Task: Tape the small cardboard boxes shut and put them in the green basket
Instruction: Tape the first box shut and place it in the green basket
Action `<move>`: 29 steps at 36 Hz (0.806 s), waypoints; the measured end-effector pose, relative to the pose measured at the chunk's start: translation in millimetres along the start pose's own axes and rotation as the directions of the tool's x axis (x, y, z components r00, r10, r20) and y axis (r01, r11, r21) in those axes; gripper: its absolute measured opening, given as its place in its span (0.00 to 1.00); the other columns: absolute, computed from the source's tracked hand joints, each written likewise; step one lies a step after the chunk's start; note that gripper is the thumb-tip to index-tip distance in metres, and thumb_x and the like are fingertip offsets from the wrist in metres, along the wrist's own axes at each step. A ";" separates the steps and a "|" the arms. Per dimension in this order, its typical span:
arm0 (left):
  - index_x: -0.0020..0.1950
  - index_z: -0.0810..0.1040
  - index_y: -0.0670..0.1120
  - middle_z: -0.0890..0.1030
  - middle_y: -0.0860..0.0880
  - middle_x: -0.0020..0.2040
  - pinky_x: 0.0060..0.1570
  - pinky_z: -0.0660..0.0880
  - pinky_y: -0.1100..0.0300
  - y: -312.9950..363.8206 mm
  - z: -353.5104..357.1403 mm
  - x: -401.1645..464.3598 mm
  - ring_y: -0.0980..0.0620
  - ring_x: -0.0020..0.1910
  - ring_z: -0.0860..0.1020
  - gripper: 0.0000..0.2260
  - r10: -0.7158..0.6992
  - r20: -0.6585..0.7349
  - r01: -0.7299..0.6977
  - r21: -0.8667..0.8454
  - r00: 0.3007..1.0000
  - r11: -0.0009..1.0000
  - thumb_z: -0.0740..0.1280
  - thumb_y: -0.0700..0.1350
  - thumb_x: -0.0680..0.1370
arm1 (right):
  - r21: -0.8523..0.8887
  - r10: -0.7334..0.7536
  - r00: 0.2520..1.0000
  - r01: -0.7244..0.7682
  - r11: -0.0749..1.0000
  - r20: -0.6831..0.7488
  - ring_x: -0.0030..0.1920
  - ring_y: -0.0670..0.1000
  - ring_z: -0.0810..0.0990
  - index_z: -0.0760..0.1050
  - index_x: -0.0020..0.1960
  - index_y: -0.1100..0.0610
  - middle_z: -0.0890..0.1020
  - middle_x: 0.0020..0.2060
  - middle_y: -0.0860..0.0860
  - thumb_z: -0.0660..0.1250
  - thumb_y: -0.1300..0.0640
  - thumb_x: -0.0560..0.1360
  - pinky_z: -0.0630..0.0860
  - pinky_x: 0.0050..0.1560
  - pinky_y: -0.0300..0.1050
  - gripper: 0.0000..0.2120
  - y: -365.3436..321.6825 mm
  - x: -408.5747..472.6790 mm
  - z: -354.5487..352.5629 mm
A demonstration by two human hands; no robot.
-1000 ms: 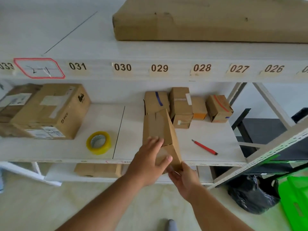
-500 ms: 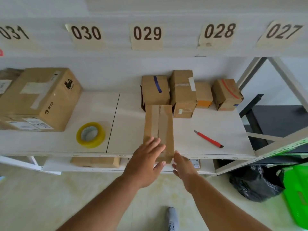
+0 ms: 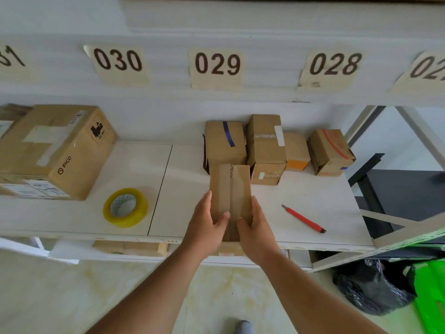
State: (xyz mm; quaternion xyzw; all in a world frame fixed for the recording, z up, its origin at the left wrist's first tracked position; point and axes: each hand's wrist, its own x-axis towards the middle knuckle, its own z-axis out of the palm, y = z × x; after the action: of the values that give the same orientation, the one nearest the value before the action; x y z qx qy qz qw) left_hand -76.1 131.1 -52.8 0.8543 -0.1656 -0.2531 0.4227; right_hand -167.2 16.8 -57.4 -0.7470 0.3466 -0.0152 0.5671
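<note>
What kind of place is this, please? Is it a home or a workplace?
Most likely a workplace: a stockroom or packing area. The white shelf carries numbered location labels, several cardboard boxes stand on it, and a roll of tape lies ready.

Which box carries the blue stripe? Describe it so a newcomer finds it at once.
Find the shelf label 029. Directly below it, at the back of the white shelf, the blue-striped box starts the row's left end. Its slanted blue stripe is unique among the row.

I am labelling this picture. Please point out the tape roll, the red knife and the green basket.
tape roll (image 3: pixel 125 208), head view, yellow outer band.
red knife (image 3: pixel 304 219), head view, middle of handle.
green basket (image 3: pixel 431 295), head view, side wall.
</note>
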 end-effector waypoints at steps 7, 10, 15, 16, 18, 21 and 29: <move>0.80 0.40 0.62 0.53 0.56 0.81 0.74 0.64 0.52 -11.4 12.3 15.6 0.52 0.78 0.60 0.36 -0.029 0.047 0.033 -0.099 0.998 0.995 0.63 0.53 0.83 | 0.020 -0.010 1.000 0.010 1.000 -0.021 0.63 0.48 0.77 0.57 0.76 0.40 0.75 0.64 0.44 0.58 0.56 0.79 0.79 0.65 0.51 0.28 0.1 14.2 4.7; 0.80 0.40 0.63 0.53 0.58 0.81 0.74 0.64 0.54 -14.0 15.1 13.0 0.53 0.78 0.60 0.36 -0.023 0.022 0.025 -0.107 0.999 0.994 0.63 0.53 0.83 | -0.020 -0.022 0.998 0.020 1.000 -0.059 0.64 0.49 0.77 0.55 0.77 0.40 0.75 0.66 0.44 0.60 0.45 0.79 0.80 0.63 0.54 0.29 0.1 11.9 12.1; 0.81 0.41 0.62 0.52 0.59 0.81 0.74 0.64 0.56 -10.0 19.9 11.6 0.54 0.77 0.60 0.36 -0.007 -0.015 0.006 -0.091 1.000 0.996 0.63 0.51 0.83 | -0.093 -0.057 0.994 0.048 0.995 -0.093 0.67 0.51 0.74 0.50 0.80 0.45 0.71 0.69 0.48 0.58 0.46 0.82 0.77 0.67 0.54 0.30 1.6 14.0 15.9; 0.81 0.41 0.62 0.52 0.58 0.81 0.74 0.64 0.55 -9.8 19.6 11.8 0.54 0.77 0.60 0.36 -0.009 -0.013 0.007 -0.097 1.000 0.995 0.63 0.51 0.83 | -0.092 -0.059 0.994 0.051 0.994 -0.089 0.66 0.51 0.75 0.51 0.80 0.44 0.72 0.68 0.47 0.58 0.46 0.81 0.78 0.66 0.54 0.30 1.9 14.6 15.1; 0.81 0.42 0.61 0.54 0.57 0.80 0.73 0.64 0.55 -10.1 17.0 13.1 0.53 0.77 0.61 0.36 -0.018 0.002 0.018 -0.109 1.000 0.994 0.64 0.51 0.82 | -0.078 -0.055 0.996 0.050 0.996 -0.065 0.64 0.50 0.76 0.54 0.78 0.43 0.73 0.65 0.47 0.59 0.47 0.81 0.79 0.64 0.54 0.28 4.7 17.3 12.7; 0.80 0.47 0.61 0.62 0.54 0.77 0.70 0.69 0.54 -8.2 10.8 22.3 0.52 0.72 0.67 0.36 -0.042 0.034 0.046 -0.138 0.999 0.989 0.67 0.52 0.80 | -0.016 -0.022 0.999 0.021 1.000 -0.030 0.62 0.49 0.77 0.59 0.70 0.35 0.75 0.62 0.44 0.61 0.47 0.79 0.81 0.61 0.53 0.22 4.8 26.1 5.6; 0.79 0.53 0.59 0.67 0.53 0.76 0.69 0.72 0.46 9.7 1.3 68.4 0.50 0.72 0.70 0.37 -0.055 -0.021 0.052 -0.127 0.998 0.991 0.70 0.60 0.76 | -0.063 0.009 0.997 -0.014 0.998 -0.081 0.72 0.53 0.71 0.48 0.81 0.42 0.69 0.74 0.45 0.59 0.40 0.82 0.74 0.70 0.58 0.33 -19.7 70.9 -2.9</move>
State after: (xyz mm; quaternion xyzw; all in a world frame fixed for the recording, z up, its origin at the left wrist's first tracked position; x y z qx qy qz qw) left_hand -21.7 90.6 -65.6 0.8330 -0.1214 -0.2638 0.4710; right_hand -104.7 -21.3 -65.7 -0.7615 0.3739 -0.0309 0.5286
